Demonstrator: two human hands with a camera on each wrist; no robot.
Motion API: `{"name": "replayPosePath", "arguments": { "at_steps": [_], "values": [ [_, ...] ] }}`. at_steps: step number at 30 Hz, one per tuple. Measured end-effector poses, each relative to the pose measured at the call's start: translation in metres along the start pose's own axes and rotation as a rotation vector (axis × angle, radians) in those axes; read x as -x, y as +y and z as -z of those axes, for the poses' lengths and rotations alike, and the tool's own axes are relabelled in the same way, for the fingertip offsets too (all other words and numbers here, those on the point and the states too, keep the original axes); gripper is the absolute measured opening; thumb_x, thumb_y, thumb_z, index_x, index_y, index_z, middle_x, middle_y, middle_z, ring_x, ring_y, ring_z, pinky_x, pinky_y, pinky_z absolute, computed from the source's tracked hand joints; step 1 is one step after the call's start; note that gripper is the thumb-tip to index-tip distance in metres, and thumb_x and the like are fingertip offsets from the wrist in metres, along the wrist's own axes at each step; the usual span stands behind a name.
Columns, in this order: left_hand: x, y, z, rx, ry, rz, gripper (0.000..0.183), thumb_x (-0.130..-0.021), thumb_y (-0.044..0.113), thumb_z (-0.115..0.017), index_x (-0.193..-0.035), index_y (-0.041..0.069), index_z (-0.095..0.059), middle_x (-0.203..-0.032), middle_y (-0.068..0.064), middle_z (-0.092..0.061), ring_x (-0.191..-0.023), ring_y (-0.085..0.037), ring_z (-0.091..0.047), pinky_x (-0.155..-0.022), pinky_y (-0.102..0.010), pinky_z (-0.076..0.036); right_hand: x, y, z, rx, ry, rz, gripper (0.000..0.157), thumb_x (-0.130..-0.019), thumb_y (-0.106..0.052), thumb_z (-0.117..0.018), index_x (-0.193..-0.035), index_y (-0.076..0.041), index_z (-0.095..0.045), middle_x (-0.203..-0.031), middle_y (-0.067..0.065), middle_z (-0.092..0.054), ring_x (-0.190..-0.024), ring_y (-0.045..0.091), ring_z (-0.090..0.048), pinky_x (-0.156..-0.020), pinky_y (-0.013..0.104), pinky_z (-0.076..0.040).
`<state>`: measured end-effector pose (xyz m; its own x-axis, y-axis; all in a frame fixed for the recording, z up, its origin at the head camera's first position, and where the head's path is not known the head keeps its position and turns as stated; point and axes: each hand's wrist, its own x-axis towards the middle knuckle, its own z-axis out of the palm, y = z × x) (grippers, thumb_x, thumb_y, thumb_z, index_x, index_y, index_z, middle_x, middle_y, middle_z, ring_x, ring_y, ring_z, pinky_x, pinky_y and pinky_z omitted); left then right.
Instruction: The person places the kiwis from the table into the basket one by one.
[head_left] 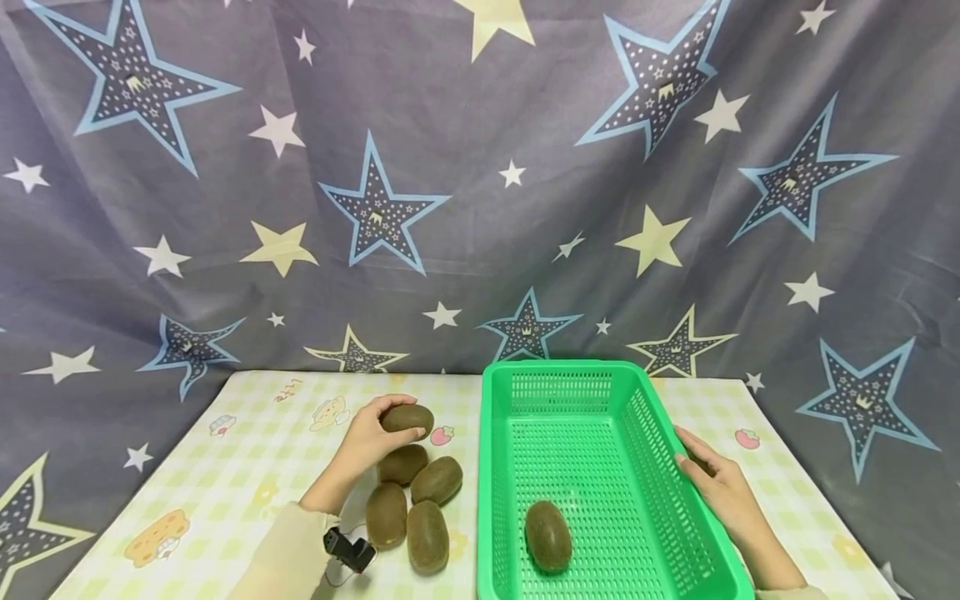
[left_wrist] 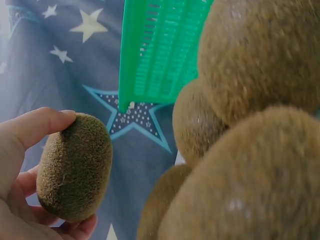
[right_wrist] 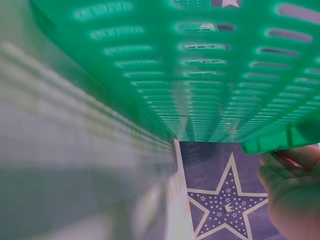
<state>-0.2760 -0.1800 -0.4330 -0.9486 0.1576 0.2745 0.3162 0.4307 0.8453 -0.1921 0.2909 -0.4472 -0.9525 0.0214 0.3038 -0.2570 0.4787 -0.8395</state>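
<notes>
My left hand (head_left: 371, 433) grips a brown, fuzzy kiwi (head_left: 411, 422), thumb on one side and fingers on the other. In the left wrist view this kiwi (left_wrist: 77, 167) stands apart from the others. Just below the hand, several more kiwis (head_left: 427, 537) lie bunched on the table, left of a green plastic basket (head_left: 486, 483). One kiwi (head_left: 548, 537) lies inside the basket, towards its near left. My right hand (head_left: 723, 492) holds the basket's right rim, its fingertips at the edge; in the right wrist view, fingers (right_wrist: 272, 167) show under the rim.
A pale checked cloth (head_left: 247, 467) with cartoon prints covers the table. Behind it hangs a dark grey star-patterned curtain (head_left: 465, 108). The basket has slotted walls and reaches almost to the table's back edge. A small black device (head_left: 350, 550) sits on the left wrist.
</notes>
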Motion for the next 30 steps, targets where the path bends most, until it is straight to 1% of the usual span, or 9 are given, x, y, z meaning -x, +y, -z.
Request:
{"name": "replayPosePath", "arguments": {
  "at_steps": [4, 9, 16, 19, 21, 28, 30],
  "values": [
    [0.0, 0.008, -0.004, -0.018, -0.001, -0.032, 0.043, -0.076, 0.016, -0.078, -0.115, 0.008, -0.063, -0.115, -0.015, -0.06, -0.097, -0.024, -0.059, -0.08, -0.031, -0.048, 0.001, 0.0, 0.0, -0.007, -0.003, -0.003, 0.046, -0.098, -0.016, -0.051, -0.137, 0.007, -0.043, -0.14, 0.027, -0.038, -0.108, -0.023, -0.035, -0.086, 0.001, -0.032],
    [0.002, 0.02, -0.008, 0.006, -0.042, -0.044, 0.041, -0.078, 0.013, -0.076, -0.117, 0.008, -0.062, -0.118, -0.014, -0.059, -0.099, -0.026, -0.059, -0.08, -0.032, -0.049, 0.0, -0.001, -0.001, -0.007, 0.002, 0.004, 0.045, -0.098, -0.015, -0.051, -0.137, 0.006, -0.043, -0.14, 0.026, -0.038, -0.108, -0.022, -0.036, -0.086, 0.002, -0.033],
    [0.012, 0.061, -0.01, 0.025, -0.057, -0.064, 0.039, -0.077, 0.003, -0.074, -0.115, 0.0, -0.062, -0.116, -0.019, -0.058, -0.098, -0.029, -0.058, -0.081, -0.032, -0.049, -0.001, -0.001, 0.0, 0.014, 0.006, -0.002, 0.046, -0.098, -0.016, -0.052, -0.137, 0.006, -0.044, -0.14, 0.027, -0.038, -0.108, -0.023, -0.035, -0.086, 0.001, -0.031],
    [0.014, 0.069, -0.013, 0.033, -0.066, -0.051, 0.04, -0.077, 0.002, -0.074, -0.115, 0.0, -0.061, -0.117, -0.018, -0.058, -0.099, -0.028, -0.058, -0.082, -0.032, -0.048, -0.001, -0.001, 0.001, 0.01, 0.003, -0.011, 0.046, -0.098, -0.016, -0.052, -0.137, 0.006, -0.043, -0.14, 0.027, -0.038, -0.107, -0.024, -0.035, -0.086, 0.001, -0.031],
    [0.016, 0.071, -0.015, 0.039, -0.07, -0.066, 0.04, -0.077, 0.002, -0.074, -0.115, 0.0, -0.061, -0.116, -0.018, -0.059, -0.098, -0.027, -0.058, -0.081, -0.031, -0.048, 0.0, -0.001, 0.001, 0.004, -0.008, -0.011, 0.047, -0.098, -0.016, -0.051, -0.138, 0.007, -0.042, -0.14, 0.028, -0.037, -0.107, -0.024, -0.034, -0.085, 0.001, -0.032],
    [0.01, 0.054, -0.029, 0.057, -0.08, -0.09, 0.043, -0.076, 0.007, -0.077, -0.117, 0.006, -0.062, -0.117, -0.012, -0.059, -0.101, -0.024, -0.057, -0.083, -0.03, -0.047, 0.001, -0.001, 0.001, -0.003, -0.013, -0.003, 0.047, -0.099, -0.017, -0.05, -0.138, 0.007, -0.041, -0.141, 0.029, -0.037, -0.108, -0.024, -0.034, -0.085, 0.001, -0.032],
    [0.01, 0.052, -0.031, 0.063, -0.088, -0.098, 0.043, -0.076, 0.011, -0.078, -0.116, 0.008, -0.063, -0.116, -0.009, -0.059, -0.102, -0.022, -0.056, -0.084, -0.028, -0.046, 0.001, -0.001, 0.001, 0.002, -0.013, 0.0, 0.047, -0.099, -0.018, -0.05, -0.138, 0.006, -0.042, -0.141, 0.029, -0.037, -0.108, -0.023, -0.034, -0.085, 0.001, -0.033]
  ]
}}
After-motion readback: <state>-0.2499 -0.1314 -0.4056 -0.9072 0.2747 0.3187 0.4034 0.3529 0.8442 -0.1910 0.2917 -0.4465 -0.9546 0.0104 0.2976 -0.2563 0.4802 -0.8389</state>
